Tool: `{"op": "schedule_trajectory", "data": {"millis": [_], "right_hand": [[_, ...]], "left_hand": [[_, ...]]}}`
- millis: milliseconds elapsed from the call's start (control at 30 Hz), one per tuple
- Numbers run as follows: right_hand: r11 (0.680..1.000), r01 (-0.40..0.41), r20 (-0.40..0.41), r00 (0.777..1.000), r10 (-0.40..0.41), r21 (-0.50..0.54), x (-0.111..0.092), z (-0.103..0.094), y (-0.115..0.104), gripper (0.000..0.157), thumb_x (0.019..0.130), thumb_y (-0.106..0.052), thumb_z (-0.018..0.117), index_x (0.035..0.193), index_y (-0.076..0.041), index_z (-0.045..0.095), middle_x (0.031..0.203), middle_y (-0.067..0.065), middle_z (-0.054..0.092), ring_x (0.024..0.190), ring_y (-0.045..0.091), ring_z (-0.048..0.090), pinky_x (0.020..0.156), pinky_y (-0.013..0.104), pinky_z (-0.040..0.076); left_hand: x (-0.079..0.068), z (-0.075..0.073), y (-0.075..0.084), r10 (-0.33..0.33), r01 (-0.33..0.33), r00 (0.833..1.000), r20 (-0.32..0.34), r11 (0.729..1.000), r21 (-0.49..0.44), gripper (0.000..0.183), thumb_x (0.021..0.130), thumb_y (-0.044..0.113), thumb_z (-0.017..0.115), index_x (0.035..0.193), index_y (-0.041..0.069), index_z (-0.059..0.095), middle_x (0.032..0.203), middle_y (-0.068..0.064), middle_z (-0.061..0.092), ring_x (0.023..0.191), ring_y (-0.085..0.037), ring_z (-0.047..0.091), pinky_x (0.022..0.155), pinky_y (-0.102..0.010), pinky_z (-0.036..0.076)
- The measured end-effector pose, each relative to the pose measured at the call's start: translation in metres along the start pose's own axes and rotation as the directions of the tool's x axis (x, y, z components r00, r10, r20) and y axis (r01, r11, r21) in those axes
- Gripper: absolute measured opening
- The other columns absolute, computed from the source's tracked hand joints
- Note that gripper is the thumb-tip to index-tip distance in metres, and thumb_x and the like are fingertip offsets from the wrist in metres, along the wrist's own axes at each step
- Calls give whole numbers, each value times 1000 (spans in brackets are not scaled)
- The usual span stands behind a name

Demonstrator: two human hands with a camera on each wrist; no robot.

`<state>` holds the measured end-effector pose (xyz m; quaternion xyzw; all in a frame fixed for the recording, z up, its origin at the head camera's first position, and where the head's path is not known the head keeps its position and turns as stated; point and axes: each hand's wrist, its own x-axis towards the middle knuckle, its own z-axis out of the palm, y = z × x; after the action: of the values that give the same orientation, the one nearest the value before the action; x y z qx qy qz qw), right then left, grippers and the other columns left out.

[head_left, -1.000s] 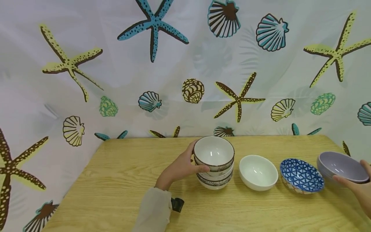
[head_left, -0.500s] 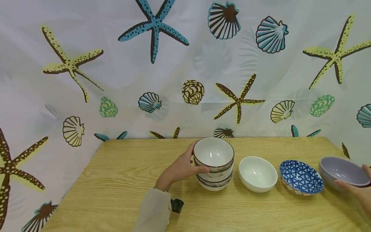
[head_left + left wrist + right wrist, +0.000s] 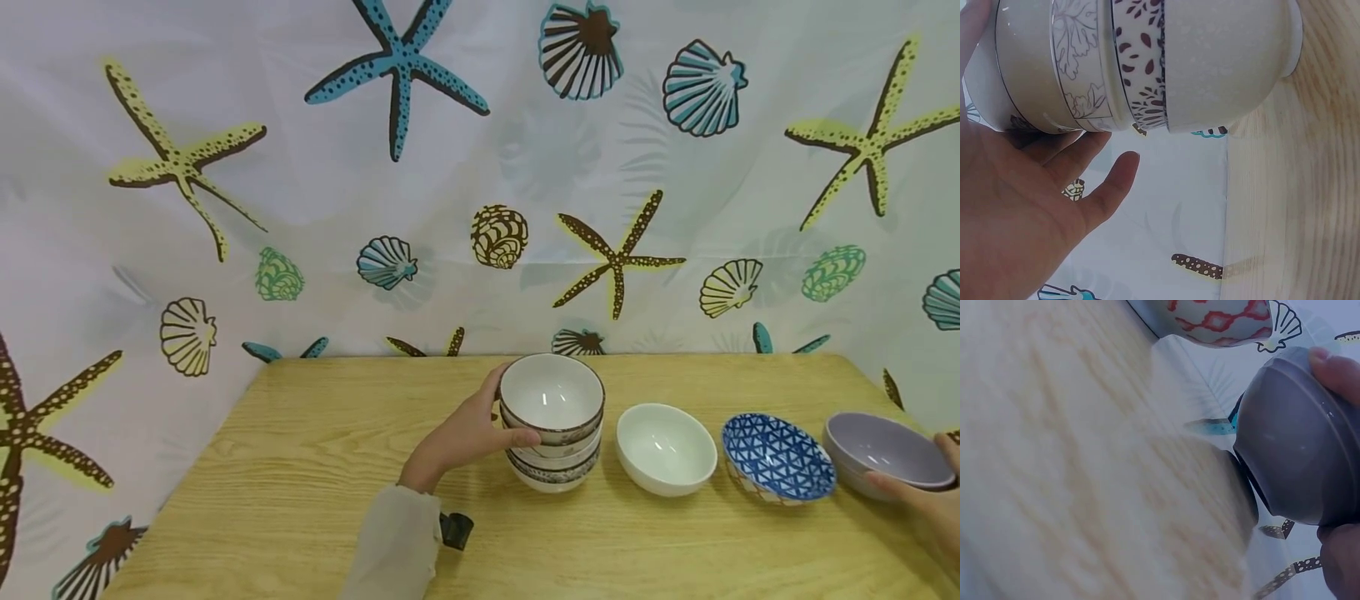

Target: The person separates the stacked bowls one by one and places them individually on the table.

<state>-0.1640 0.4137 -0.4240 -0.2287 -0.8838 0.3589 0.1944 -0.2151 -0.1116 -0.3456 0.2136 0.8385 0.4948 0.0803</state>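
A stack of several bowls (image 3: 551,400) stands upright on the table, white inside with patterned bands outside. My left hand (image 3: 465,437) holds its upper part, thumb in front and fingers behind. In the left wrist view, one finger (image 3: 1113,187) sticks out away from the stack (image 3: 1085,62). At the far right, my right hand (image 3: 930,504) grips a purple-grey bowl (image 3: 885,450) by its rim and side. The right wrist view shows this bowl (image 3: 1297,431) with its foot very near the table; I cannot tell whether it touches.
Between the stack and the purple-grey bowl sit a plain white bowl (image 3: 666,450) and a blue-patterned bowl (image 3: 780,458). They stand on a wooden table (image 3: 315,467). A shell-and-starfish cloth (image 3: 450,192) hangs behind the table.
The purple-grey bowl has come down toward the table with my right hand. My left hand stays on the stack, which has not moved.
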Motion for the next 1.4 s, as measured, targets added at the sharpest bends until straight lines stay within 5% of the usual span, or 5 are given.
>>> {"op": "schedule_trajectory", "data": {"millis": [600,800,1067,1300,1400], "right_hand": [[989,78,85,992,-88,125,-3,2,10,100,86,-25,69,151,-1,-3,153,36,3,139,52,12,119,46,9],[996,32,149,988,-45,87,-4,-1,5,106,87,-32,68,149,0,-11,152,36,-6,137,57,8,112,62,14],[991,47,171,983,-68,122,-4,-2,4,106,87,-29,68,148,2,-14,152,36,-9,138,57,5,112,61,11],[994,102,139,984,-108,50,0,-7,-1,102,86,-29,70,150,4,-2,147,41,11,127,58,26,103,60,33],[991,92,160,981,-107,100,-1,-11,-4,103,88,-29,67,150,2,-9,151,38,-3,134,59,12,108,67,17]], "left_hand": [[0,0,1,5,-5,1000,-2,1000,16,110,71,53,79,153,17,14,152,-9,33,141,-32,29,105,-56,35],[0,1,1,7,-7,1000,3,1000,10,110,71,52,79,153,17,14,152,-9,32,140,-31,30,105,-55,36],[0,1,2,-9,9,1000,-1,1000,11,112,69,52,80,153,18,13,152,-10,32,141,-32,29,106,-56,35],[0,1,2,-2,2,1000,3,1000,-1,111,70,52,80,153,18,14,151,-9,33,139,-30,31,105,-57,35],[1,2,3,-3,3,1000,-2,1000,4,110,71,49,80,153,18,15,151,-10,34,138,-31,33,104,-57,35]]}}
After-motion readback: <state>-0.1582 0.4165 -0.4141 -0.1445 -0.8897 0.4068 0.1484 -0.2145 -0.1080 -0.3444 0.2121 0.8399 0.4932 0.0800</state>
